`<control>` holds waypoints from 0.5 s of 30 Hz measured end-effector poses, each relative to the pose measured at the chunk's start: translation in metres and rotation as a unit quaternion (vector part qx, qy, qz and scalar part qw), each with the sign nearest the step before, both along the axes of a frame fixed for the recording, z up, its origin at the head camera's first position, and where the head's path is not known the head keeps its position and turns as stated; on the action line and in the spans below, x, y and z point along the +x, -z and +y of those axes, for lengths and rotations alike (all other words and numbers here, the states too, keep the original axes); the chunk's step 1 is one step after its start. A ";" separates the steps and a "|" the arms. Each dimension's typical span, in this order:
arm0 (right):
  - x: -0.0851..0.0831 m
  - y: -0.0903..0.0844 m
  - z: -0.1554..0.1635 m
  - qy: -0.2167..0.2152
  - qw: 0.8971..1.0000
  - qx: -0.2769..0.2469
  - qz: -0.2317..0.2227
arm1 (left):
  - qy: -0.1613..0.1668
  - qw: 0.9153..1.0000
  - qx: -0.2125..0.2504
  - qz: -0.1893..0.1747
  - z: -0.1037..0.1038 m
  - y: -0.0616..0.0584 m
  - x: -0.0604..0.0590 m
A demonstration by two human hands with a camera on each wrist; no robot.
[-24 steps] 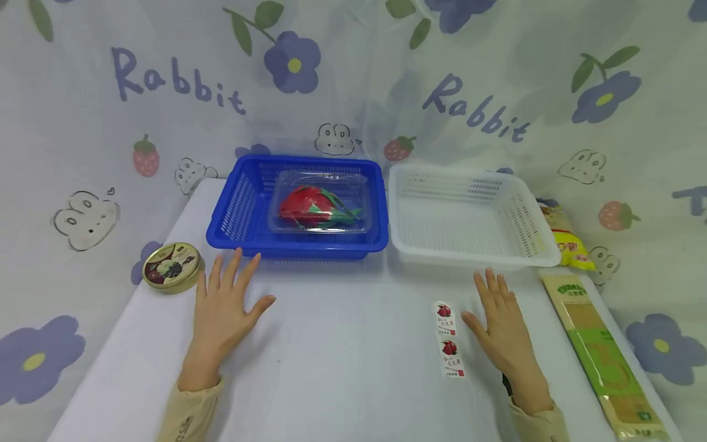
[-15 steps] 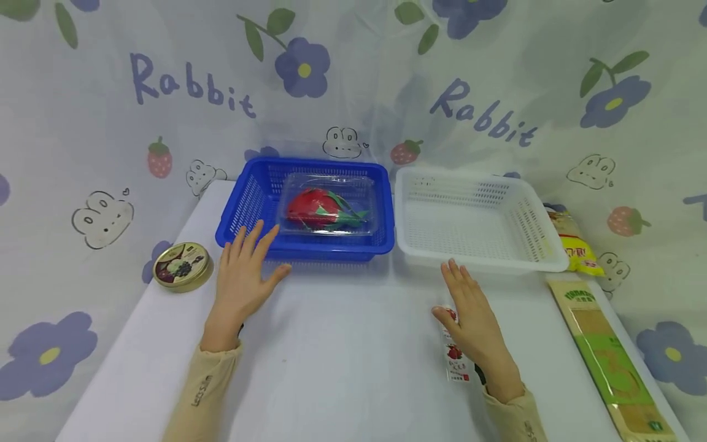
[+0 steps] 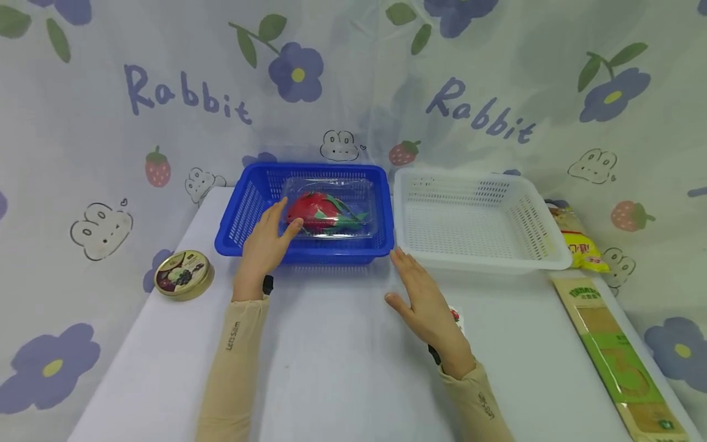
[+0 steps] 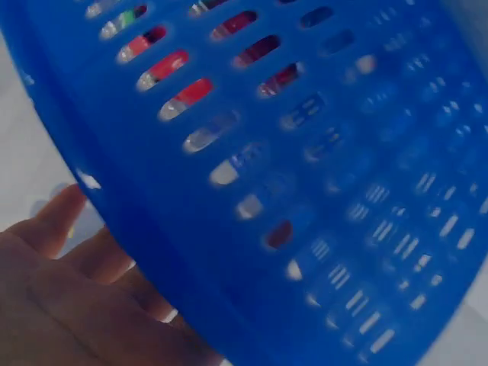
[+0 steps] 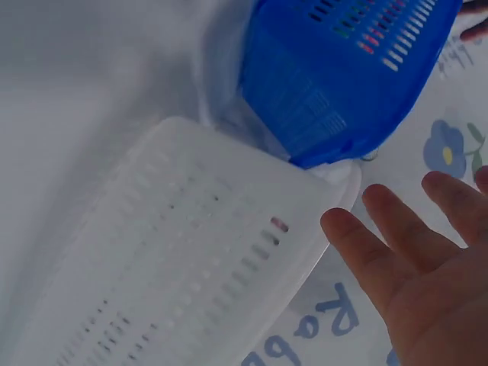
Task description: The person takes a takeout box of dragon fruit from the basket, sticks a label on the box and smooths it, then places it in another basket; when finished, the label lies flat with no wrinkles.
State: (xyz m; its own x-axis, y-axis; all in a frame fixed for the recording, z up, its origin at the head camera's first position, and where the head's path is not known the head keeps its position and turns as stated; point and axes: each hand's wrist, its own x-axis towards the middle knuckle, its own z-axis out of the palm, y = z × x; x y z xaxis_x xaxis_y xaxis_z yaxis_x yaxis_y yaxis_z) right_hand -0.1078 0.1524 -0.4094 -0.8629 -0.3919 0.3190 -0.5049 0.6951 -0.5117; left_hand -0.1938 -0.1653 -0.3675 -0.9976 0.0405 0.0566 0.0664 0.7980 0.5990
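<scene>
A blue basket (image 3: 243,212) stands at the back of the table and holds a clear clamshell box (image 3: 359,193) with a red dragon fruit (image 3: 312,210) inside. My left hand (image 3: 269,232) reaches over the basket's front rim with straight fingers, its thumb right by the box's left side; contact is unclear. In the left wrist view the blue basket wall (image 4: 305,191) fills the frame above my fingers (image 4: 69,252). My right hand (image 3: 420,291) hovers flat and empty, fingertips near the gap between the blue basket and the white basket (image 3: 544,242). Blue basket (image 5: 328,84), white basket (image 5: 191,252) and fingers (image 5: 396,244) show in the right wrist view.
A round tin (image 3: 183,274) lies at the table's left edge. A sticker strip (image 3: 456,315) peeks out from under my right hand. A long green noodle pack (image 3: 613,350) and a yellow packet (image 3: 580,245) lie along the right edge. A printed cloth hangs behind.
Both hands have moved forward and inward from the table top. The left one now reaches into the blue basket; the right one has passed over the sticker strip toward the baskets.
</scene>
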 end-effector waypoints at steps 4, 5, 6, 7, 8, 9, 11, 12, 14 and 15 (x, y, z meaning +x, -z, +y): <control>-0.006 0.002 -0.015 -0.003 1.000 0.002 -0.021 | -0.013 0.999 -0.001 -0.034 0.002 -0.006 -0.018; -0.007 0.003 -0.017 -0.003 1.000 0.003 -0.025 | -0.013 0.999 -0.005 -0.045 0.002 -0.007 -0.022; -0.008 0.004 -0.020 -0.002 1.000 0.004 -0.030 | -0.013 0.998 -0.008 -0.055 0.002 -0.007 -0.025; -0.009 0.004 -0.022 -0.001 0.999 0.004 -0.033 | -0.014 0.998 -0.009 -0.066 0.002 -0.007 -0.027; -0.010 0.005 -0.024 0.000 0.999 0.004 -0.034 | -0.015 0.997 -0.012 -0.075 0.002 -0.007 -0.029; -0.010 0.006 -0.026 0.002 0.999 0.004 -0.039 | -0.016 0.996 -0.013 -0.082 0.003 -0.006 -0.030; -0.011 0.007 -0.029 0.005 0.999 0.003 -0.044 | -0.020 0.996 -0.012 -0.091 0.005 -0.005 -0.030; -0.012 0.007 -0.030 0.007 0.999 0.005 -0.047 | -0.023 0.996 -0.012 -0.090 0.006 -0.004 -0.030; -0.012 0.007 -0.031 0.008 0.999 0.005 -0.053 | -0.027 0.996 -0.009 -0.089 0.008 -0.002 -0.029; -0.013 0.007 -0.032 0.009 0.998 0.005 -0.057 | -0.026 0.996 -0.007 -0.089 0.010 -0.001 -0.029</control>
